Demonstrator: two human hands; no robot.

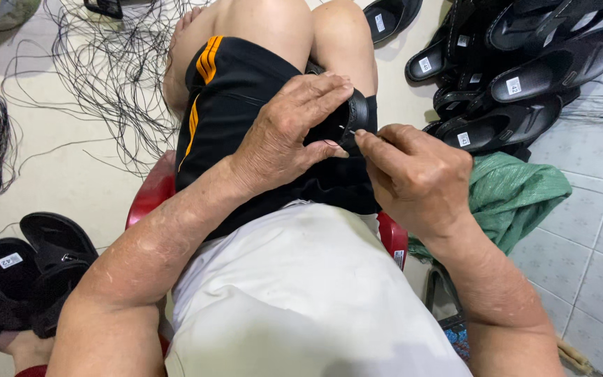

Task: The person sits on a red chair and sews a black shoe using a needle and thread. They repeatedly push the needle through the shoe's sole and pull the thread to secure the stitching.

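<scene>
White shirt (308,293) closest to the camera, low in the middle. Just past it, black shorts with orange stripes (232,105) over two bare knees. Red stool (149,192) peeking out on both sides under the legs.

Left hand (284,136) resting on the lap, curled over a black sandal (354,115). Fingers across the top of it, thumb tucked below, pinning the sandal against the shorts. Only a small rounded edge of the sandal showing past the fingers.

Right hand (413,174) just beside the left one, nearly touching. Thumb and first finger pinched tight at the sandal's edge, on something very thin and too small to make out. Other fingers folded in.

Pile of black sandals (525,77) on the floor up at the right, each with a little white sticker inside. One more black sandal (389,14) lying at the top edge. Green cloth (514,195) bunched beside the right arm, just below the pile. More black sandals (29,272) low at the left, near the left elbow. Big messy tangle of thin black thread (106,77) spread over the pale floor (50,181) at the upper left. White floor tiles (601,244) at the right.
</scene>
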